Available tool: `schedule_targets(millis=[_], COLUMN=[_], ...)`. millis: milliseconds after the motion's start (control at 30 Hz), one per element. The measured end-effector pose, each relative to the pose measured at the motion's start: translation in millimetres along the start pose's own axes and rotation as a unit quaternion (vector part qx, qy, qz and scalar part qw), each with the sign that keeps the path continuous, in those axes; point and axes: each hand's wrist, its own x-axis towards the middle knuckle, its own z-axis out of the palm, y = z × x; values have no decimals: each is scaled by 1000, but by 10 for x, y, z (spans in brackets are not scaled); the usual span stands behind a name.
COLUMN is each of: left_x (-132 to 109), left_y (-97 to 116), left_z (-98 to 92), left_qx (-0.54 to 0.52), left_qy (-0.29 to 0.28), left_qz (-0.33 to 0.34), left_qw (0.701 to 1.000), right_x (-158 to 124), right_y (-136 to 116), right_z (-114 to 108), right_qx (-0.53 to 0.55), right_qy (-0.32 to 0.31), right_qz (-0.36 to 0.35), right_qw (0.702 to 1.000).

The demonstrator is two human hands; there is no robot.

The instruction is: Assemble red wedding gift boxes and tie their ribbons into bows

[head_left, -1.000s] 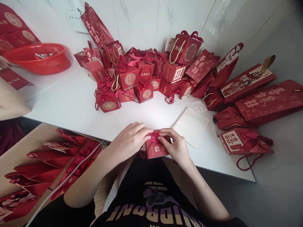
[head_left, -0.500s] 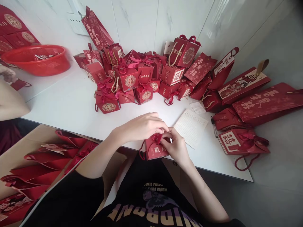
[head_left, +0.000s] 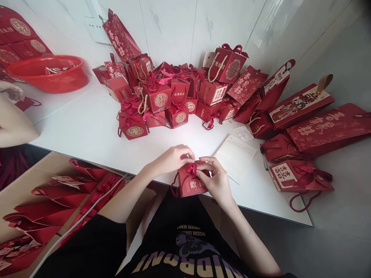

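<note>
White tabletop (head_left: 78, 119) bears stacked boxes (head_left: 160, 99) beyond half-curled hands (head_left: 177, 156) (head_left: 216, 179), right pinching a ribbon bow (head_left: 191, 170), left's grip unclear.

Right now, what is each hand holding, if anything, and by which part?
The right hand pinches the bow at its right side, on the red box; whether the left hand grips cannot be told.

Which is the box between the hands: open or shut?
The box seems shut: its flap lies down under the ribbon; the right hand hides part.

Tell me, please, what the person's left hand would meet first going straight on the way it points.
Most likely the right hand, just across the red box, though depth is hard to judge.
</note>
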Motion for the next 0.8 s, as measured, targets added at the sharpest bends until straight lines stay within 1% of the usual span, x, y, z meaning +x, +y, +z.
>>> schedule_targets(millis=[100,200,300,400,467,567,633,800], left_x=[-123,-263,-394,-485,-513,-515,-502,-451], left_y=[-40,14,148,271,303,285,261,255], left_z=[124,213,303,444,554,670,687,624], left_qx=[-3,14,20,7,-13,-50,-66,-117], left_qy=[40,90,120,150,181,224,230,212], left_qz=[30,30,-7,-73,-109,-125,-124,-125], left_qw=[999,995,993,986,977,965,963,962], right_x=[-10,-21,-39,-61,-72,-77,-75,-72], right_y=[0,1,10,25,33,35,28,13], right_z=[12,24,41,60,69,68,61,44], right_qx=[9,9,9,-2,-13,-32,-48,-66], right_qy=[11,23,37,53,59,61,61,45], right_qz=[-3,-3,-12,-21,-24,-34,-40,-46], right_qw=[1000,1000,999,998,998,997,996,996])
